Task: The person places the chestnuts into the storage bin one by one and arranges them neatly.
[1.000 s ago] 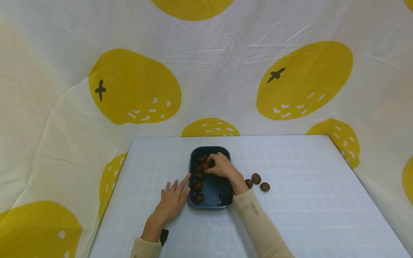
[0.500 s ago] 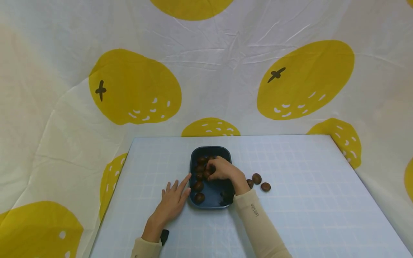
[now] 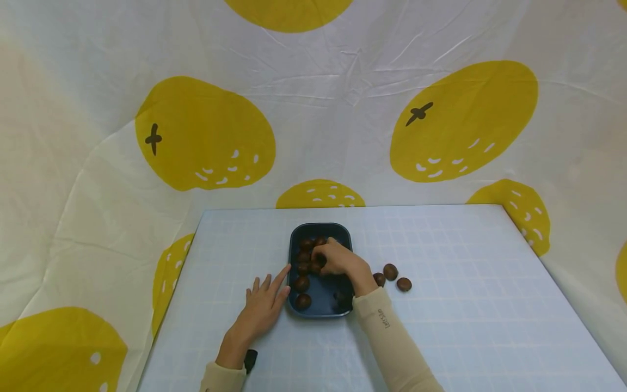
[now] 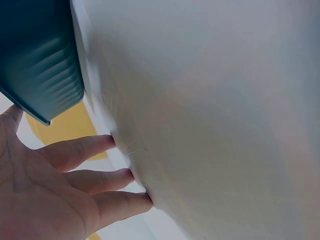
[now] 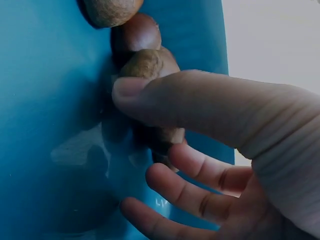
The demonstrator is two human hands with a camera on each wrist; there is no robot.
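A dark blue tray (image 3: 320,317) holds several round brown nuts (image 3: 302,283), mostly along its left side. My right hand (image 3: 340,260) reaches in from the right, thumb and index finger curled round a nut (image 3: 315,268) beside the others. In the right wrist view, the thumb of my right hand (image 5: 200,150) lies over a nut (image 5: 145,62) and hides part of it; the other fingers hang loosely bent. My left hand (image 3: 262,307) lies spread on the table, index fingertip at the tray's left rim. The left wrist view shows my left hand (image 4: 55,185) beside the tray (image 4: 45,60).
Three loose nuts (image 3: 390,271) lie on the pale checked table (image 3: 470,305) just right of the tray, near my right wrist. Behind the table hangs a white cloth (image 3: 333,136) with large yellow fruit shapes.
My right hand has come down the tray, towards me, from near its upper nuts. A nut now shows higher up, where the fingers were. My left hand has stayed in place.
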